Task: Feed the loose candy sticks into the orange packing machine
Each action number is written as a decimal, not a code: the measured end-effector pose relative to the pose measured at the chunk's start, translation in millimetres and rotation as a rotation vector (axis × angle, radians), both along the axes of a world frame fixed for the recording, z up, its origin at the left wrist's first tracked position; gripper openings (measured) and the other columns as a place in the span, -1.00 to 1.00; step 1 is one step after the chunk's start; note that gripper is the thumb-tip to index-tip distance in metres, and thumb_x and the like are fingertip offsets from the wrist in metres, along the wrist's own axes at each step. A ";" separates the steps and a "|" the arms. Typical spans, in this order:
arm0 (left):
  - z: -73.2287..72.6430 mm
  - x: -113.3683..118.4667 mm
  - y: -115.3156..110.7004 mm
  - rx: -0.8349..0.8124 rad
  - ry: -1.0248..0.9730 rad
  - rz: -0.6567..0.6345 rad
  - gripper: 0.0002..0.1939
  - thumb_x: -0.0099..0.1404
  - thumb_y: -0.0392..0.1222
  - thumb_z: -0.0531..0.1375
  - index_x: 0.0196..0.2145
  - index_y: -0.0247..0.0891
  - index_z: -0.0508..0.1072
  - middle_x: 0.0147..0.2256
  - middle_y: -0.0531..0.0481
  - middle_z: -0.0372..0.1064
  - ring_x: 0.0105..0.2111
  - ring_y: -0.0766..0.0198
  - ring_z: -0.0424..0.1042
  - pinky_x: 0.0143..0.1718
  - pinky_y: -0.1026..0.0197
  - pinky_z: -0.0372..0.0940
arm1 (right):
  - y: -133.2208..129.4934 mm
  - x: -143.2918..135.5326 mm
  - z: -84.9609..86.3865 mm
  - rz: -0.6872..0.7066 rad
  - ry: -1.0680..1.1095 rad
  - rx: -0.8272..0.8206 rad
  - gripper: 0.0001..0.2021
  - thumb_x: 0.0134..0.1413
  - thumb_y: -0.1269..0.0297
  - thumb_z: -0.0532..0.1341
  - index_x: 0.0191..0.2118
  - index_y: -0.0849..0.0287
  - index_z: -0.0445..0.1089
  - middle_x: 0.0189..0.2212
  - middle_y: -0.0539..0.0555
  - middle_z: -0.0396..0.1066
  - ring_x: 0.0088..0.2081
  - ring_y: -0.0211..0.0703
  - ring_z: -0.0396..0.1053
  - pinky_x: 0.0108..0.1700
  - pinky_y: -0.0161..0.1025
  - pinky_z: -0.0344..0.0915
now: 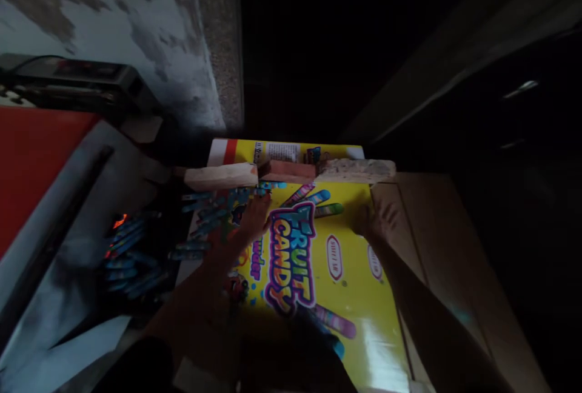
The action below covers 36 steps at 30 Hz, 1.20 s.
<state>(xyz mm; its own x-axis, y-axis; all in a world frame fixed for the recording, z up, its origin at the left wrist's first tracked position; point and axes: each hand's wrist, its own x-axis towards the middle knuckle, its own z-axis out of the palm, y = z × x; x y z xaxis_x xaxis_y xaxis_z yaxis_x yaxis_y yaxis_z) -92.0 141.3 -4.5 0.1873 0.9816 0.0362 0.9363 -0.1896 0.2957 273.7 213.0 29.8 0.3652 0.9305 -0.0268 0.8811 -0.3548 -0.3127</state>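
Observation:
A yellow printed sheet (336, 223) marked "FRUIT CANDY" lies in front of me, crossed near its far edge by a row of a pale block (221, 176), a reddish block (287, 170) and a grey-white block (357, 170). Over its left part is my left hand (257, 217), fingers apart and holding nothing, close below the pale block. At the sheet's right edge, my right hand (379, 220) has its fingers spread and is also free of any object. Slim blue tubes (207, 217) lie beside the sheet's left edge.
More blue tubes (131, 265) are heaped in a dark space at the left. A grey machine with a red top (40, 156) stands there, with a dark device (91, 87) behind it. A tan board (436, 229) extends at the right. The background is dark.

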 end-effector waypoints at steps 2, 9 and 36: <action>-0.3 28.6 19.0 -0.022 0.020 -0.054 -0.42 0.30 -0.14 0.08 0.26 -0.27 0.20 0.31 -0.18 0.06 0.32 -0.09 -0.02 0.30 -0.13 -0.08 | 4.8 -5.7 -16.5 -0.047 0.015 -0.026 -0.31 0.24 0.08 -0.07 0.36 0.44 -0.05 0.34 0.47 -0.10 0.36 0.35 -0.17 0.27 0.29 -0.09; -0.4 42.4 43.6 -0.037 0.115 0.080 -0.37 0.35 -0.08 0.02 0.29 -0.43 0.12 0.18 -0.30 0.24 0.17 -0.09 0.20 0.28 -0.16 -0.07 | -36.3 -87.5 -57.3 0.405 -0.029 0.165 -0.43 0.28 0.12 -0.06 0.32 0.27 0.09 0.37 0.30 -0.11 0.39 0.21 -0.24 0.31 0.29 -0.13; -32.1 -156.7 -72.2 0.086 0.055 0.218 -0.37 0.40 -0.03 -0.01 0.32 -0.43 0.08 0.34 -0.27 -0.04 0.37 -0.09 -0.16 0.30 -0.16 -0.08 | -28.2 -291.2 -64.5 0.661 -0.230 0.278 -0.32 0.12 -0.13 0.03 0.20 0.29 0.25 0.02 0.38 0.29 0.05 0.27 0.18 0.10 0.23 0.05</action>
<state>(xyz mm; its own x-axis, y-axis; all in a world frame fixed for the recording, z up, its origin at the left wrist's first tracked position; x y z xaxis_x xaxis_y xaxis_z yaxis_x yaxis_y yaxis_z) -248.7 69.1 -36.6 -0.0242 0.9928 0.1174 0.9721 -0.0040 0.2344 -17.5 184.8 -34.8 -0.3035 0.9193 0.2504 0.9372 0.3355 -0.0958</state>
